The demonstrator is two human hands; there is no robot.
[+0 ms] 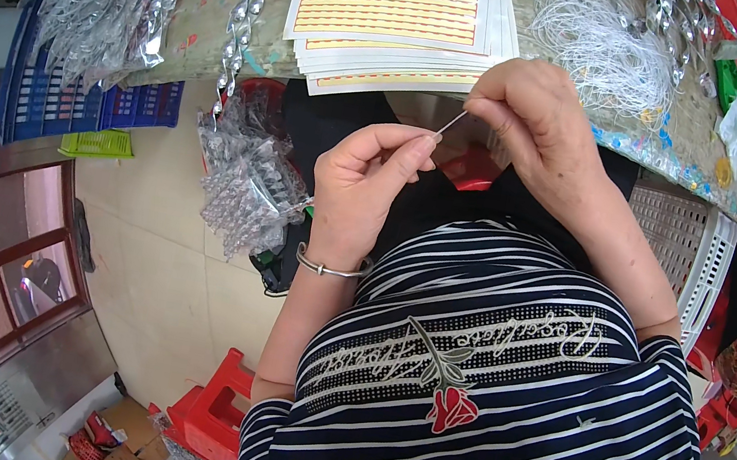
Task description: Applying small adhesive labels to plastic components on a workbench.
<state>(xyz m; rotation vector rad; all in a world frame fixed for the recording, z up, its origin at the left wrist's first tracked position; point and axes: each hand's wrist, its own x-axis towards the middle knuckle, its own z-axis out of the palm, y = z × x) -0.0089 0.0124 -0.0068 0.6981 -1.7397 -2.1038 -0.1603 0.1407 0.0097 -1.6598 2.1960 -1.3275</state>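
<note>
Both hands were raised in front of the torso, just below the table edge (541, 147). The left hand (362, 180) and the right hand (531, 121) each pinched one end of a thin white string (451, 123) between thumb and forefinger — the short visible length ran taut and slanted between the fingertips. The remaining fingers of both hands were curled in. On the table just above lay a stack of yellow-striped sheets (394, 3), with a loose bundle of white strings (598, 44) beside the right hand. A pile of clear packets (249, 179) sat left of the left hand.
</note>
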